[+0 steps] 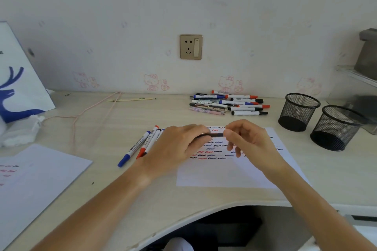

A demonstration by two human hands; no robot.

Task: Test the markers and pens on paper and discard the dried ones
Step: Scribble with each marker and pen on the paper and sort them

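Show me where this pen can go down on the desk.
Bare desk lies between the pink cord and the markers beside the left hand. The pen pile and mesh cups crowd the back right.

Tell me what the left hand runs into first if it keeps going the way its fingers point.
The left hand, gripping a dark pen, points right. It would probably meet the right hand first, which pinches the pen's other end.

One head-worn wide-angle view looks forward and down, close over the bench [106,126], facing the wall [265,16].
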